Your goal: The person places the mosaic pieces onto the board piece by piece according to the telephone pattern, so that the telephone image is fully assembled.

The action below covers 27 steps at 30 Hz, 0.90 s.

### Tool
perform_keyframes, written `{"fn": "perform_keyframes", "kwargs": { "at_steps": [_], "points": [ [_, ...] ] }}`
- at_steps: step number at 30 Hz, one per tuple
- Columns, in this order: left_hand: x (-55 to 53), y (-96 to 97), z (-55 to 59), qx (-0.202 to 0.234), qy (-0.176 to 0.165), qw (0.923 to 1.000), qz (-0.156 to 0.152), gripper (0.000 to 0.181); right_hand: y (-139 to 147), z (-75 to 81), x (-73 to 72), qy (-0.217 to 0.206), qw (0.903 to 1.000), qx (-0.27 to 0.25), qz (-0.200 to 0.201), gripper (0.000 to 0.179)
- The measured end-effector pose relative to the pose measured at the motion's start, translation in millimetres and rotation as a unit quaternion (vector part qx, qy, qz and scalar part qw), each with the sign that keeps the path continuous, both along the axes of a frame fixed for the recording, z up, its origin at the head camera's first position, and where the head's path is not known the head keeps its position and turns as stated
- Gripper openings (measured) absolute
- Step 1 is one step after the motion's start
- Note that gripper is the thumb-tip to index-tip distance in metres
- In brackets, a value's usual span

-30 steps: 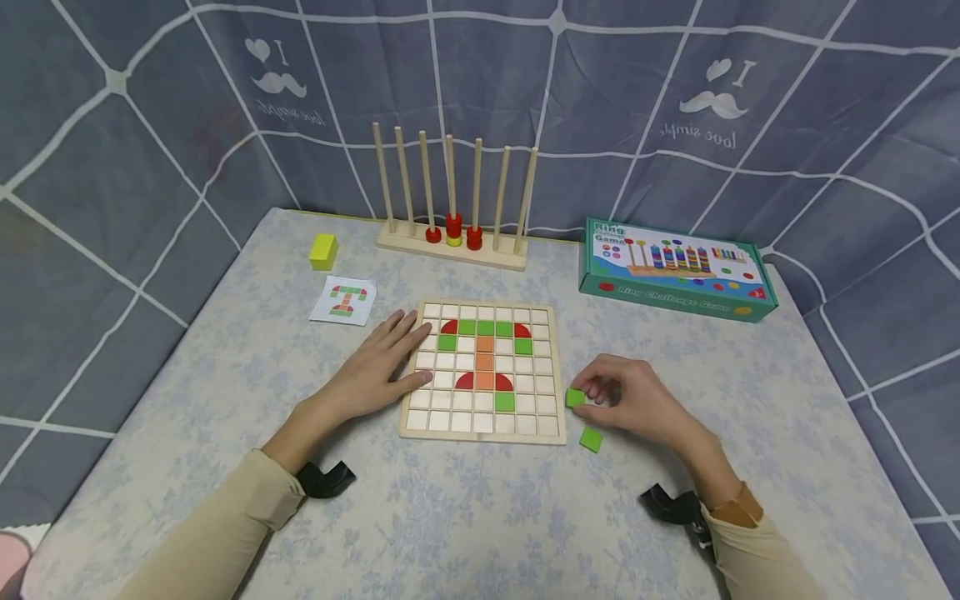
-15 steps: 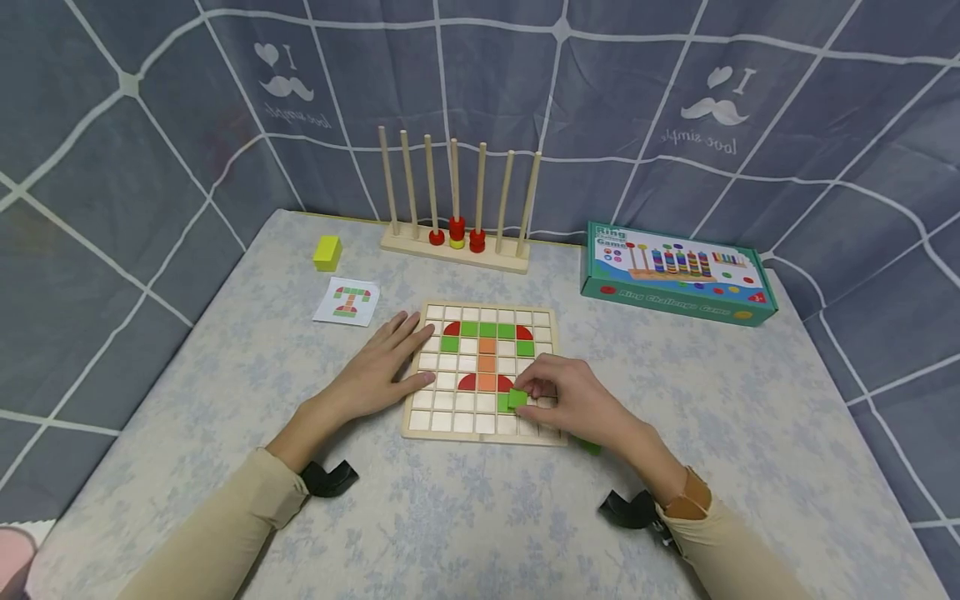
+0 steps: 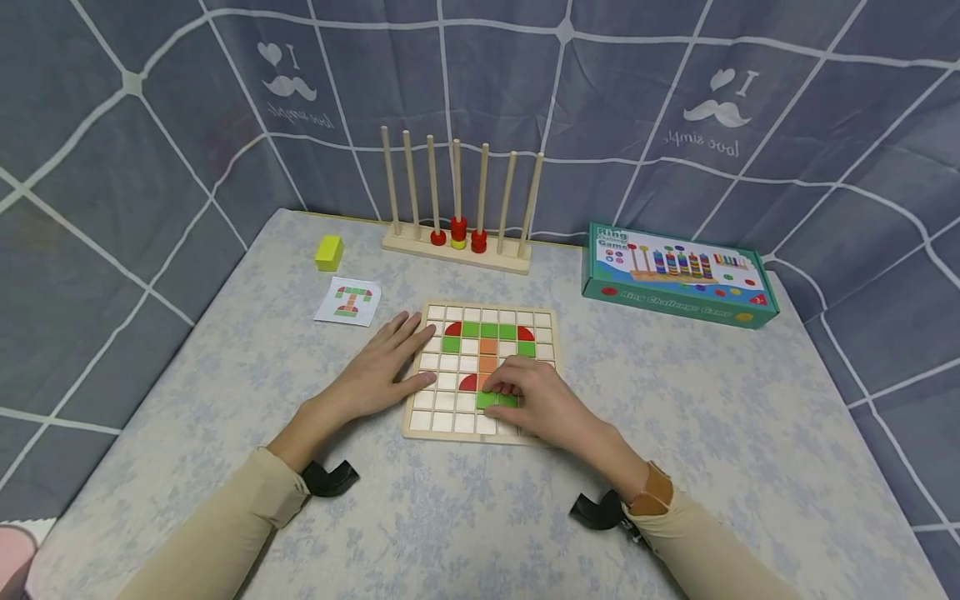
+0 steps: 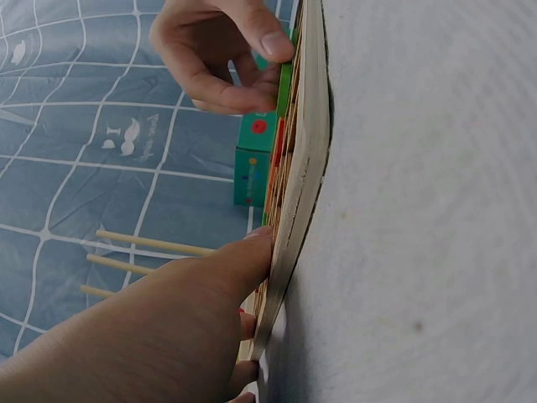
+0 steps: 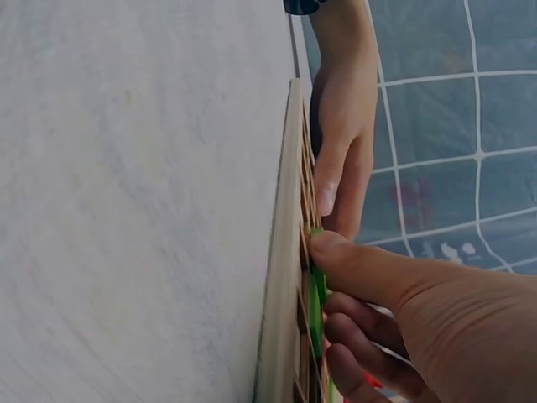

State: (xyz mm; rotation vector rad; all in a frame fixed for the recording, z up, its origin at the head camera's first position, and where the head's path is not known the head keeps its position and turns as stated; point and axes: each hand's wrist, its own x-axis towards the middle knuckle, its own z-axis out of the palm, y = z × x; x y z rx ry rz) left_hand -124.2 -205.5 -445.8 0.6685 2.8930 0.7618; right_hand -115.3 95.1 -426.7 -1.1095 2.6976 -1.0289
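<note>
A wooden grid board (image 3: 444, 422) lies on the table, with red, green and orange pieces set in a T-like pattern. My right hand (image 3: 546, 403) is over its lower middle, pinching a green square tile (image 3: 486, 401) between thumb and fingers. That tile sits at the grid, left of another green tile (image 3: 508, 400). In the left wrist view the pinched tile (image 4: 284, 82) stands slightly proud of the board. My left hand (image 3: 375, 367) rests flat on the board's left edge, fingers straight. The board's lower right part is hidden by my right hand.
A pattern card (image 3: 348, 302) and a yellow block (image 3: 328, 252) lie at the back left. Behind the board stands a wooden peg rack (image 3: 456, 250) with red and yellow rings. A green game box (image 3: 678, 275) lies at the back right, before a grey curtain (image 3: 600, 108).
My right hand has carried the green tile leftward from beside the board onto its lower grid. The loose green tile at the right is now hidden behind that arm. My left hand stays put.
</note>
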Motion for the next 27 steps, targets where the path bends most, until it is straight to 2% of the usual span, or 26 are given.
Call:
{"fn": "perform_keyframes", "kwargs": {
  "at_steps": [17, 27],
  "points": [
    [0.7, -0.8, -1.5, 0.000, -0.002, 1.0000, 0.000, 0.080, 0.0, -3.9, 5.7, 0.033, 0.9994, 0.000, 0.005, 0.019],
    [0.4, -0.5, -0.4, 0.002, -0.004, 1.0000, 0.001, 0.080, 1.3, 0.0, 8.0, 0.054, 0.9985, 0.009, 0.008, 0.012]
  ]
}}
